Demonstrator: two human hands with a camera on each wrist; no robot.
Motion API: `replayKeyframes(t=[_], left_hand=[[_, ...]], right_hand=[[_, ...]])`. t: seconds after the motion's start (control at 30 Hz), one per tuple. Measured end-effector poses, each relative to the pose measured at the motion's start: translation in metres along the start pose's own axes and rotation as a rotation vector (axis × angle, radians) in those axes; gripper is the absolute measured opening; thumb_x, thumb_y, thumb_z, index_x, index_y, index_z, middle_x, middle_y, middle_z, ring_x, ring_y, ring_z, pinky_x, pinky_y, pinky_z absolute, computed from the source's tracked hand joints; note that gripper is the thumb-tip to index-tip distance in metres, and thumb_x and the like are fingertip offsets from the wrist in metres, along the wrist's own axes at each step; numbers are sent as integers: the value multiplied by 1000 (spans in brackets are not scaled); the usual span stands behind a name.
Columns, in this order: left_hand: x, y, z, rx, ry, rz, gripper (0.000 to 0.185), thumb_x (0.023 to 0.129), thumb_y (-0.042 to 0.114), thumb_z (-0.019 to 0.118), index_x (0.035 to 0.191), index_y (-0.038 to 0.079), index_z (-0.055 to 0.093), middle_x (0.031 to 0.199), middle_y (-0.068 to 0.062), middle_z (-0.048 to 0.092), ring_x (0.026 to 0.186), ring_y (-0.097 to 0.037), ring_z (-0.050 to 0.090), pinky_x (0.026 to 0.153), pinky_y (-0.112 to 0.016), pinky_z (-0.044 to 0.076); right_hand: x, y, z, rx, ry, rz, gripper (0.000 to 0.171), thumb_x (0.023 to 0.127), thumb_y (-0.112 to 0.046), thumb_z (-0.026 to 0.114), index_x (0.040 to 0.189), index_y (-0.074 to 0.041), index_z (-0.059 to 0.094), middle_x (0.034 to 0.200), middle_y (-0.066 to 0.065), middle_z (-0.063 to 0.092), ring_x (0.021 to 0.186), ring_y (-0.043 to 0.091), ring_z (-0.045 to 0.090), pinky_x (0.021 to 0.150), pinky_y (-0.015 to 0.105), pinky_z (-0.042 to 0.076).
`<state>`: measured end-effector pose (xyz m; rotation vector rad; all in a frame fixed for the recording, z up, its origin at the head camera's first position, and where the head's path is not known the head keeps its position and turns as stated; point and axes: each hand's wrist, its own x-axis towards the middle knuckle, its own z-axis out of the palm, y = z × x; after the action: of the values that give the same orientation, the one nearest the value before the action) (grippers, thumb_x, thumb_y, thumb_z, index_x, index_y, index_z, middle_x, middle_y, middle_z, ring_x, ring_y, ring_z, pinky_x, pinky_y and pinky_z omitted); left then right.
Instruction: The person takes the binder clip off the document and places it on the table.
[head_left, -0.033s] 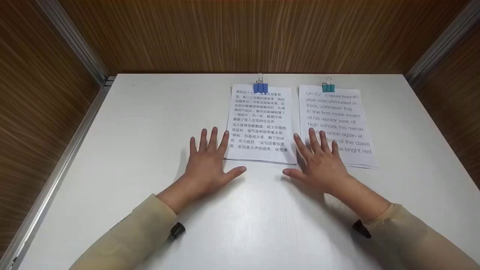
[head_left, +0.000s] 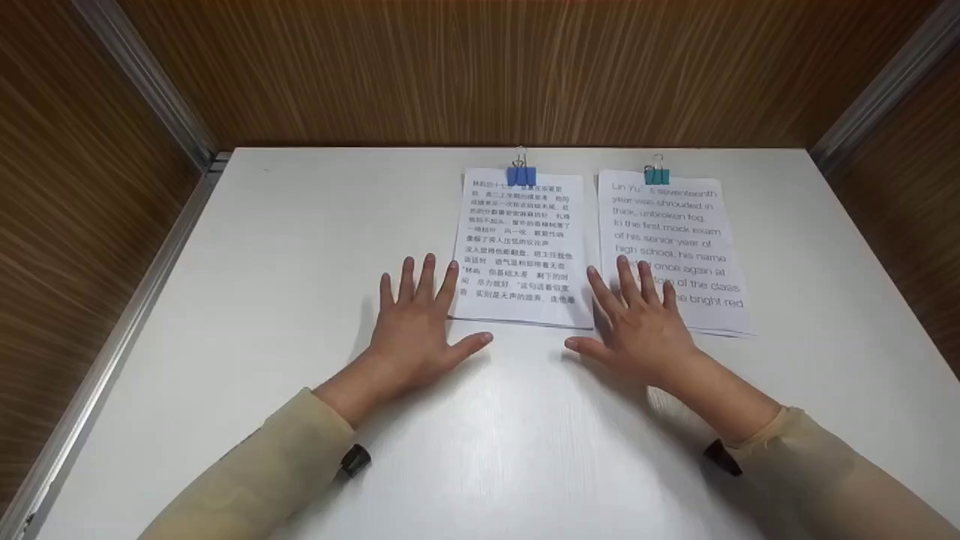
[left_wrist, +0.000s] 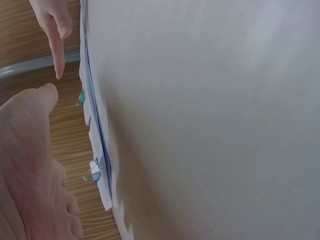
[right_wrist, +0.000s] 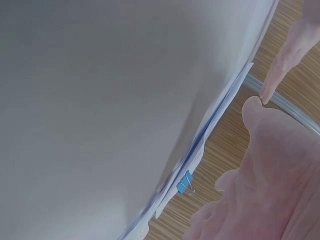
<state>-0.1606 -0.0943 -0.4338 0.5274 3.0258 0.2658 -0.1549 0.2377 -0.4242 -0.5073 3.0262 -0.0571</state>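
Two clipped stacks of printed paper lie side by side on the white table. The left paper stack (head_left: 517, 247) carries Chinese text and a blue binder clip (head_left: 521, 176) at its top edge. On the right paper stack (head_left: 675, 247) there is English text, with a teal binder clip (head_left: 657, 175). My left hand (head_left: 411, 330) is spread palm down at the left stack's lower left corner. Fingers apart, my right hand (head_left: 646, 334) covers the right stack's lower left part. Both wrist views show the palms raised above the table, holding nothing.
The white table (head_left: 330, 202) is bounded by a wood-grain back panel (head_left: 480, 75) and side panels with metal corner strips (head_left: 150, 82). Dark objects (head_left: 355, 460) show at both sleeve cuffs.
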Motion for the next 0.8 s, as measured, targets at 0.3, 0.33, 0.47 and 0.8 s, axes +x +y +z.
replayKeyframes(t=[0.3, 0.33, 0.47, 0.8], left_hand=[[8, -1, -1, 10, 8, -7, 111, 94, 88, 37, 172, 14, 10, 176, -23, 5, 161, -48, -2, 125, -71, 2], [10, -1, -2, 13, 6, -8, 111, 94, 88, 37, 172, 14, 10, 176, -23, 5, 161, -48, -2, 125, -71, 2], [20, 0, -3, 30, -8, -18, 111, 94, 89, 34, 172, 14, 9, 176, -22, 4, 161, -47, -3, 125, -70, 1], [53, -3, -3, 23, -22, -20, 108, 95, 85, 38, 172, 13, 11, 177, -21, 6, 161, -47, -2, 126, -69, 0]], right_hand=[[14, -3, -1, 1, -16, -2, 107, 96, -80, 49, 172, -15, 12, 174, 28, 2, 159, 53, 2, 121, 78, 10], [16, -4, -2, -4, -18, -1, 107, 97, -80, 48, 172, -15, 11, 174, 28, 1, 159, 52, 2, 121, 77, 10], [29, -5, -5, -3, -38, 4, 105, 98, -80, 46, 172, -16, 8, 174, 27, -1, 159, 51, -1, 122, 76, 8], [60, -1, -3, -13, -60, -13, 102, 100, -74, 49, 172, -12, 11, 174, 27, 1, 160, 49, 2, 122, 76, 10]])
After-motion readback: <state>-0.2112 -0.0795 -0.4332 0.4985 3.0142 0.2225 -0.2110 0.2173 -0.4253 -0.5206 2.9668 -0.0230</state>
